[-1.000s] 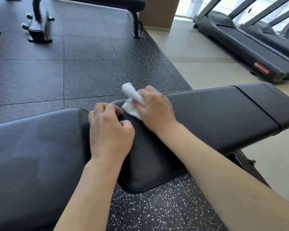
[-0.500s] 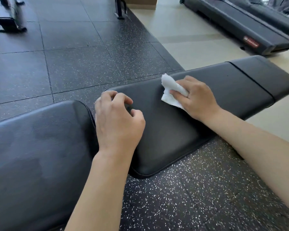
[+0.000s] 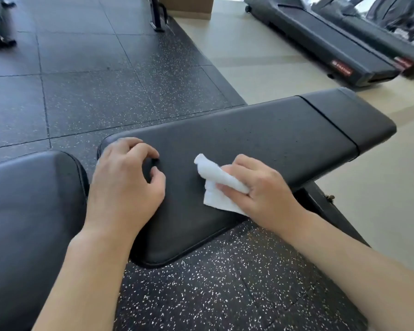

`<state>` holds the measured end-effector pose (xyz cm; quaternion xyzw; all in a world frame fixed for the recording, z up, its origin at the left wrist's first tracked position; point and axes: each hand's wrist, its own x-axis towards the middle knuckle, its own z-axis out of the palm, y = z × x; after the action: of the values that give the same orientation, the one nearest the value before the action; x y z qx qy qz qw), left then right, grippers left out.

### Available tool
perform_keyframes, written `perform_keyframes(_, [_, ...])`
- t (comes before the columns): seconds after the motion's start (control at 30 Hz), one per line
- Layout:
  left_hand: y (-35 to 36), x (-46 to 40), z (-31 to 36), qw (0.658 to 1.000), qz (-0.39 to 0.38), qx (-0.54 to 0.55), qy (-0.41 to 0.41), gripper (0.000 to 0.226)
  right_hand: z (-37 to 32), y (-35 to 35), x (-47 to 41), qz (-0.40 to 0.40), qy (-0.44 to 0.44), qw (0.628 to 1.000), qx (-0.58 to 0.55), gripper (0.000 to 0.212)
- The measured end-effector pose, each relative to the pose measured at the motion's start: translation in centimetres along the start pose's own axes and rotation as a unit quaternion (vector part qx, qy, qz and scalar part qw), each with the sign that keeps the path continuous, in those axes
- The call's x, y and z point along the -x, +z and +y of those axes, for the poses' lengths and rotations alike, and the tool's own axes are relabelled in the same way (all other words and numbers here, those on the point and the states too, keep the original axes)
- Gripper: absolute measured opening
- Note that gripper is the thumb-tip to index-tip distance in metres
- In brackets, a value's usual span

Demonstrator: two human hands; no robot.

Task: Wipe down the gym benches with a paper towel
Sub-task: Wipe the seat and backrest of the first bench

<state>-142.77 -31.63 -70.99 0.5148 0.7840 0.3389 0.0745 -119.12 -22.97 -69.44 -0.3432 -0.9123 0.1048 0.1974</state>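
**Paper towel pressed on the black bench pad**

The right hand (image 3: 261,192) grips a crumpled white paper towel (image 3: 216,187), fingers (image 3: 227,187) curled over its folds, and holds it down on the near part of the long bench (image 3: 273,137) pad — the towel's loose edge lies flat on the vinyl, just left of the hand. The left hand (image 3: 124,182) rests on the same pad near its rounded left end, fingers bent and thumb tucked in, holding nothing. A second padded section (image 3: 29,211) sits just beside that end, with a narrow gap between them. Speckled black rubber floor (image 3: 213,283) lies under the bench — beyond it, pale flooring and two treadmills (image 3: 320,41) at upper right.
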Motion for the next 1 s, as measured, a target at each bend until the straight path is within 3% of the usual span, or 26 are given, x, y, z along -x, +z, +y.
perform_keyframes(0.17, [3.9,2.8,7.2,0.991,-0.098,-0.067,0.068,0.034,5.5,-1.3,0.3,0.088,0.134,0.987,0.03,0.011])
perform_keyframes(0.3, [6.5,2.3,9.1,0.993,-0.022,-0.112,0.013,0.044,4.7,0.0,-1.1,0.088,0.054,0.993,0.056,0.019])
perform_keyframes(0.43, [7.2,2.1,9.1,0.991,0.003,-0.131,0.0,0.05,6.7,-0.6,-0.8,0.062,-0.054,0.996,0.02,0.021])
perform_keyframes(0.63, [7.4,2.3,10.2,0.989,0.031,-0.141,-0.028,0.043,15.5,-3.0,-1.4,0.094,0.025,0.995,-0.01,0.026])
perform_keyframes(1.0, [7.3,2.6,11.2,0.988,0.037,-0.136,-0.059,0.05,13.3,-1.4,-2.2,0.091,-0.029,0.994,-0.045,0.017])
